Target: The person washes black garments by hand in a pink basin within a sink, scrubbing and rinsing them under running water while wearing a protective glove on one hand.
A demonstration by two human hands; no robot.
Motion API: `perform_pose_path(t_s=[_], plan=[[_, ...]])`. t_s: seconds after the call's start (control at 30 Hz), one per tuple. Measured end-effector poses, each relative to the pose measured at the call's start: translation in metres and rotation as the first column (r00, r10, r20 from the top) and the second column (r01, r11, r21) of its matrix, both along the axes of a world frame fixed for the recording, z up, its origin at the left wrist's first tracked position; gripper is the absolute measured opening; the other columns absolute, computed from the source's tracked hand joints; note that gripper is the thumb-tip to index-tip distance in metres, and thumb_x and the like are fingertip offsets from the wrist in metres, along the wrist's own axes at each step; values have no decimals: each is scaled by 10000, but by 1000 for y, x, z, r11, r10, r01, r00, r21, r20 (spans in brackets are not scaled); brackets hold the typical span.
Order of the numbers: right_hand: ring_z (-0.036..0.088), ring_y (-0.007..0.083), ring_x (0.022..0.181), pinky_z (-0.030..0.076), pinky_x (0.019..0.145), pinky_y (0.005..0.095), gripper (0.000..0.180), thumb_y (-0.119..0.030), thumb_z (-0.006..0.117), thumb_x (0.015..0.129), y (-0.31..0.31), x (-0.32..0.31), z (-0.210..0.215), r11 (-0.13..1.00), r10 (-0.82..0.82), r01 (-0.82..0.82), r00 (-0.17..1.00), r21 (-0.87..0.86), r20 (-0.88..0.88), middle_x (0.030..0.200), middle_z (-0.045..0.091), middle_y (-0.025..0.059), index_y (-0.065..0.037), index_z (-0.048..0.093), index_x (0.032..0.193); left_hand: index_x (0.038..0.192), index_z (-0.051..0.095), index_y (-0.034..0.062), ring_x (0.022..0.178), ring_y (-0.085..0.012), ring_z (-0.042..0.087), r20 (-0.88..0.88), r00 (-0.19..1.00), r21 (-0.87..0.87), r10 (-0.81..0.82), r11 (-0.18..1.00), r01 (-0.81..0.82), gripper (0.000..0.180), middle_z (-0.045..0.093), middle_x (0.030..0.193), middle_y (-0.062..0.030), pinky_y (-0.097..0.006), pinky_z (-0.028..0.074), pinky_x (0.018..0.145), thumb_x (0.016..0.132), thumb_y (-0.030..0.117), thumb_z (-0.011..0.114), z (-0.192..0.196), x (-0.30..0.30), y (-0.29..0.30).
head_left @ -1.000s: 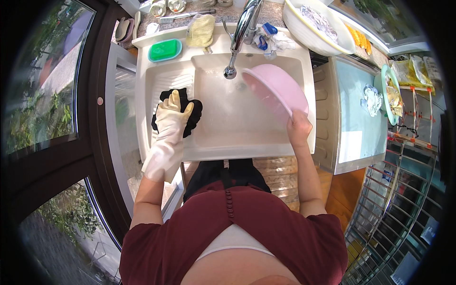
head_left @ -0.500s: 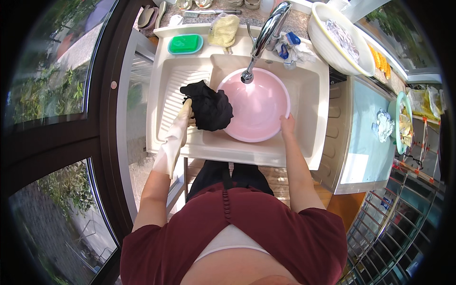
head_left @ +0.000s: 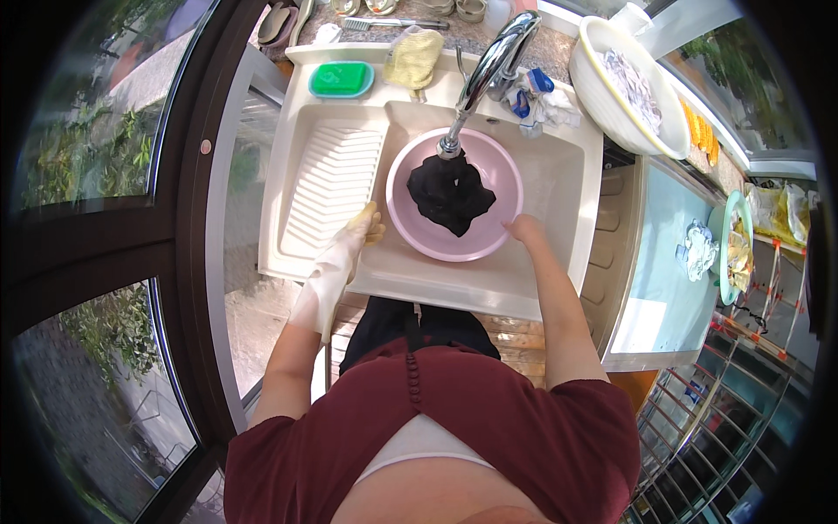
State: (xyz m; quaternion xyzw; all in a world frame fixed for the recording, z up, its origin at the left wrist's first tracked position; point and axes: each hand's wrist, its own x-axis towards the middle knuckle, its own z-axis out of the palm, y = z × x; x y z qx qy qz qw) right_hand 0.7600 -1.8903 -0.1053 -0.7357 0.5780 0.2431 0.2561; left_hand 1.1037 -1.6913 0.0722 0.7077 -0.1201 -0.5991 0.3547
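A crumpled black cloth [head_left: 449, 196] lies in the pink basin [head_left: 400, 236], beneath the chrome tap [head_left: 482, 77]. A small glint shows on the cloth under the spout; whether water is running is hard to make out. My left hand [head_left: 360, 229], in a pale rubber glove, hovers by the front of the sink's ribbed washboard [head_left: 336, 179], apart from the basin. It is empty, its fingers loosely bent and apart. My bare right hand [head_left: 518, 228] grips the basin's right rim, thumb and fingers around the edge.
Behind the sink [head_left: 563, 175] sit a green soap bar [head_left: 340, 79] on a dish, a yellow cloth [head_left: 414, 58] and a brush [head_left: 384, 24]. A white basket [head_left: 587, 83] with laundry stands back right, above a blue-topped surface [head_left: 659, 271]. Window frames border the left.
The black cloth has left my left hand and dropped into the basin. My left hand has drawn back toward the front edge. The basin has shifted slightly left, with my right hand on it.
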Motion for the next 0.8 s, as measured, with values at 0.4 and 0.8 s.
perform_pose_path(t_s=[0.4,0.8], plan=[[594,218,678,507,657,328,845,-403,601,895,-170,206,110,982,164,-20,568,-185,806,1450,335,234,59,191,1471,1324,498,-35,1095,-242,576,14,992,10,127,992,-127,769,611,1203,-174,-346,380,1008,906,610,495,-10,-7,42],[618,153,867,542,689,319,289,-265,496,976,-55,183,90,809,-551,277,50,519,833,973,619,67,-18,585,1095,1457,307,-5,1306,-269,440,-89,992,-216,88,971,-106,830,412,1440,-215,-361,261,1133,936,637,377,-11,2,-13]])
